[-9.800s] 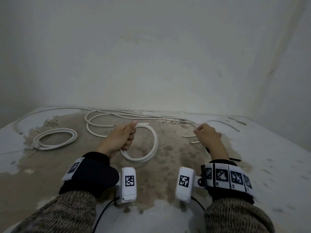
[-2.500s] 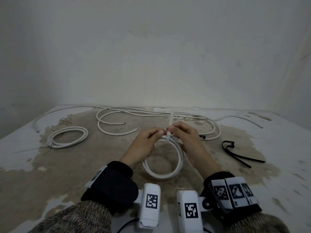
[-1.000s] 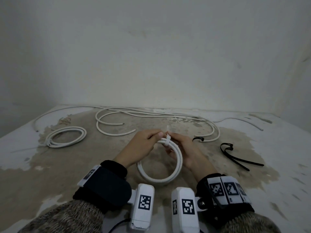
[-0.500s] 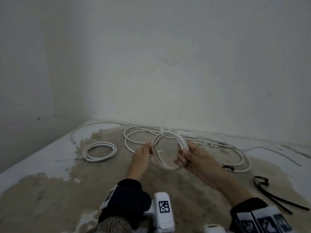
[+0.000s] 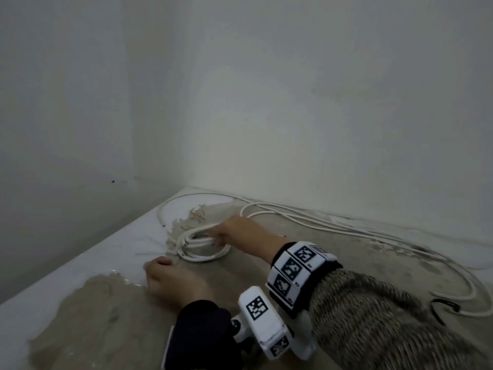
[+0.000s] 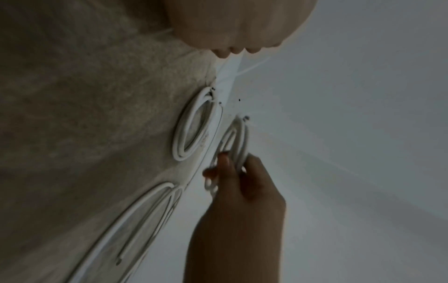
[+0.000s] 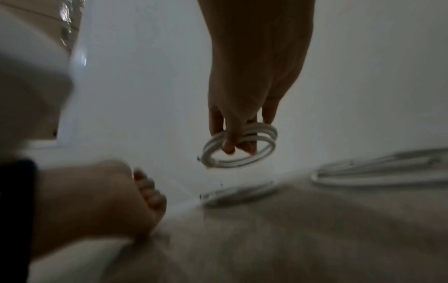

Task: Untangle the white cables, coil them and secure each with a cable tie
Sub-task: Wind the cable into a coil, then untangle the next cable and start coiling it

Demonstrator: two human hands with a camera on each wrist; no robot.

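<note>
Hands at work over a worn, patchy table [image 5: 80,316] set into a corner of pale walls [image 5: 293,89]. The person's right hand [image 5: 245,236] reaches across to the far left, its fingers [image 7: 229,141] hooked through a freshly bound coil [image 7: 240,151] of white cable and curled round its strands; the wrist views show that coil held clear of the surface, just above a second coil [image 6: 194,126] lying flat on the tabletop. In the head view the two coils overlap and cannot be told apart. The left hand [image 5: 173,281] rests on the table near them, its fingers [image 7: 150,193] curled under and, as far as can be seen, gripping nothing. Loose cables [image 5: 333,225] trail in long loops along the wall to the right, still uncoiled. A black cable tie [image 5: 445,305] lies at the right edge beside the last loop. Marker-tagged bands [image 5: 296,271] ring the right wrist.
</note>
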